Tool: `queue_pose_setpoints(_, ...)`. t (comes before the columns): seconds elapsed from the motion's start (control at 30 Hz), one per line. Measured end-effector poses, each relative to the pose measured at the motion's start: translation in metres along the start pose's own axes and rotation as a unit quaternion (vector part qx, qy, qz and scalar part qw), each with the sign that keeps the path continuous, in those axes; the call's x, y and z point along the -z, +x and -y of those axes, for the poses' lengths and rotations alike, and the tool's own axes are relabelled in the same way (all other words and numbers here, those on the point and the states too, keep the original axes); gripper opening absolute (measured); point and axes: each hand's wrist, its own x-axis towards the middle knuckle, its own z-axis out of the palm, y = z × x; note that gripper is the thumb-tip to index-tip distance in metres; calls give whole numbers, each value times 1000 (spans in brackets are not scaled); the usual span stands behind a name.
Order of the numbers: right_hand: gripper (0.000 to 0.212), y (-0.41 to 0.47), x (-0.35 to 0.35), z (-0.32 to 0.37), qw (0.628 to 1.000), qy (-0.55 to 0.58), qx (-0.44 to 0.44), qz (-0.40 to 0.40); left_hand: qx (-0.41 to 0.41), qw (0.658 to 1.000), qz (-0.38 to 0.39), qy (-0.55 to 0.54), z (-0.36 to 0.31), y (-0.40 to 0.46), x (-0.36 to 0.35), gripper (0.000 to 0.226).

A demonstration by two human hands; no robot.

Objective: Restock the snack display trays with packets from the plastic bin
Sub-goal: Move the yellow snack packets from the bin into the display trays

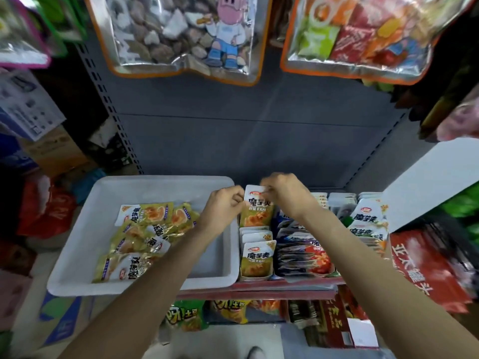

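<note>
Packets like this yellow konjac snack packet (256, 207) look light, soft and slick, best pinched by the flat sealed top edge; the left hand (223, 207) and right hand (283, 194) each pinch its upper corners, standing it at the back of the yellow display tray (255, 277). Roughly three packets show in front of it; about six lie loose in the white plastic bin (85, 229).

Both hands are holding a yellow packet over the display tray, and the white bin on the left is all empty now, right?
Not quite. The white bin is not empty: the head view shows several yellow packets lying in it. The rest is right: the left hand and right hand hold a yellow packet over the display tray.
</note>
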Motion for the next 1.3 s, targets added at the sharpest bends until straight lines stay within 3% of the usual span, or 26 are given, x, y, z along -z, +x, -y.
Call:
queue_pose_setpoints(0.17, 14, 1, -5, 1, 999, -41, -31, -17, -11, 999, -35, 31, 0, 0, -1, 7)
queue_pose_setpoints(0.4, 18, 7, -19, 9, 982, -169, 2, 78, 55, 987, 76, 131, 9, 4, -5, 12)
queue_pose_setpoints(0.5, 18, 12, -17, 16, 992, -116, 16, 42, 66, 995, 42, 66, 15, 1, 4, 12)
queue_pose_setpoints(0.6, 21, 18, -22, 35, 999, 16, 21, 27, 86, 996, 4, 5, 28, -8, 24, 15)
queue_pose_setpoints(0.8, 22, 34, -71, 88, 985, 145, 26, 88, 145, 989, -28, 4, 94, -38, 70, 8)
queue_pose_setpoints(0.97, 36, 46, -136, 133, 956, 238, -75, 156, 237, 960, 3, 151, 173, -63, 106, 43)
queue_pose_setpoints(1.1, 59, 58, -187, 157, 936, 225, -119, 241, 240, 928, 113, 262, 219, -80, 124, 79)
queue_pose_setpoints(1.17, 52, 61, -201, 166, 930, 229, -152, 243, 247, 903, 178, 302, 227, -88, 126, 102)
queue_pose_setpoints(1.3, 22, 67, -214, 175, 923, 228, -215, 223, 250, 911, 198, 260, 232, -88, 124, 110)
